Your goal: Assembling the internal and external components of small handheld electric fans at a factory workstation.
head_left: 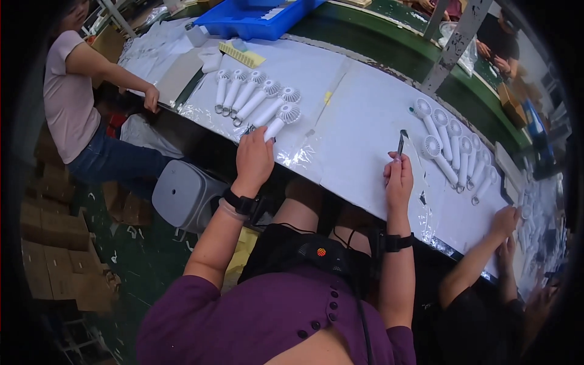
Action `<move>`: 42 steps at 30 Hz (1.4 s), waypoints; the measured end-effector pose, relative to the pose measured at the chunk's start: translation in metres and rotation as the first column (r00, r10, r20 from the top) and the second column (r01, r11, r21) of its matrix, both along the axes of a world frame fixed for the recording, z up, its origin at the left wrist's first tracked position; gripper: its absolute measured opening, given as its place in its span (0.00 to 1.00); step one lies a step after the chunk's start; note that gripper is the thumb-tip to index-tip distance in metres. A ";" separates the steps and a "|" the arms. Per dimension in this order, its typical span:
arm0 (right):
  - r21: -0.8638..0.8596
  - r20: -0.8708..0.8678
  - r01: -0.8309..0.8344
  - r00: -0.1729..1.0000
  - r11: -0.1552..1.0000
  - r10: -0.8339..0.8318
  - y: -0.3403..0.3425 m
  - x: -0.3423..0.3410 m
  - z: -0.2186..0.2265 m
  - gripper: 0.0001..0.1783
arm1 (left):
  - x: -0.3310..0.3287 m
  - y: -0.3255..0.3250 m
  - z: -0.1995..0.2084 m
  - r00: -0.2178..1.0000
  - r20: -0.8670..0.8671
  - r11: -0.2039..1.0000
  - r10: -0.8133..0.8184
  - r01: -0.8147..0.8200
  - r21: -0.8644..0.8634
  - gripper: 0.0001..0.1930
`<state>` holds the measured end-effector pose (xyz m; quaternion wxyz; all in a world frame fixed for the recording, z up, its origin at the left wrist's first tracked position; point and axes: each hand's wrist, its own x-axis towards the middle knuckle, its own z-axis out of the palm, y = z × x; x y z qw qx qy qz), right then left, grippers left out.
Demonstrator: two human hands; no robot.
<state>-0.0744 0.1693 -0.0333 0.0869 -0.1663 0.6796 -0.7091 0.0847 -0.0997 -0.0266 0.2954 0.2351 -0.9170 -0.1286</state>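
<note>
My left hand is closed around the lower handle of a white handheld fan at the table's near edge. That fan lies at the right end of a row of several similar white fans, their round grilles pointing away from me. My right hand pinches a thin dark pen-like tool, held upright over the white table top. Its exact kind is too small to make out. Farther right lies a second group of white handheld fans, apart from my right hand.
A blue tray and a yellow strip sheet sit at the far left. Beyond the table runs a green conveyor with a metal post. A person stands left by a grey stool; another person's arms reach in at right.
</note>
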 end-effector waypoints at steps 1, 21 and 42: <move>0.000 0.002 0.002 1.000 1.000 -0.002 0.000 0.000 0.001 0.12 | -0.003 -0.002 -0.002 1.000 0.002 1.000 -0.002 0.002 0.000 0.14; 0.029 -0.020 0.014 1.000 0.999 -0.013 0.002 -0.004 0.004 0.11 | -0.070 -0.030 -0.013 0.960 0.278 0.994 -0.021 0.049 -0.094 0.31; 0.106 -0.151 0.060 0.988 0.993 -0.043 0.001 -0.005 -0.007 0.12 | 0.061 0.122 0.217 -0.362 -0.753 0.159 -0.549 0.839 -0.520 0.07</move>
